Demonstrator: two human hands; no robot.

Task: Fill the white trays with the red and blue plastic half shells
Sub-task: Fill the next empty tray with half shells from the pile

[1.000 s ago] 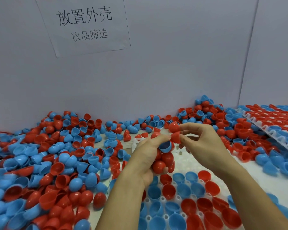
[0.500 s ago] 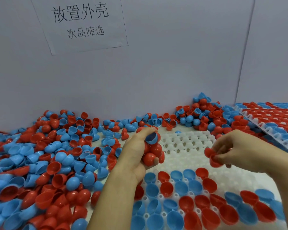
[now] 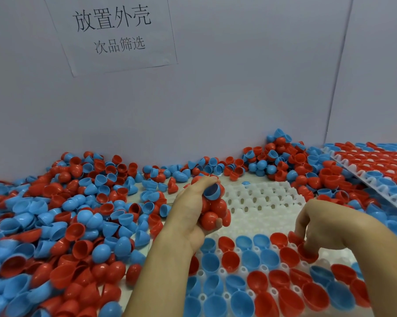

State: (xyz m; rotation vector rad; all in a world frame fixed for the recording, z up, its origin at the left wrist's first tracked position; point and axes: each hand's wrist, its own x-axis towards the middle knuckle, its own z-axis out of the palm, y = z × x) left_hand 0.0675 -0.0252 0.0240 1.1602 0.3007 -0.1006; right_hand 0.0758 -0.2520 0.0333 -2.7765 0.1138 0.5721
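Tray: the white tray [image 3: 265, 202] lies on the counter, its near rows filled with red and blue shells, its far rows bare.
Shell in hand: a red half shell [image 3: 308, 253] sits at the end of the tray's partly filled row, pinched by the right hand [image 3: 325, 227], whose fingers curl down onto it.
Supply: the left hand [image 3: 198, 211] hovers over the tray's left edge, clutching a bunch of shells [image 3: 214, 208], mostly red, one blue on top.
Doing it well: probably seat the shell open side up like its neighbours, squarely in its pocket, before letting go.
Loose pile: loose shells [image 3: 78, 213] cover the counter left of and behind the tray.
Second tray: a filled tray [image 3: 375, 177] lies tilted to the tray's right.
Writing: a paper sign [image 3: 115, 30] on the wall behind the tray reads "放置外壳" and "次品筛选".
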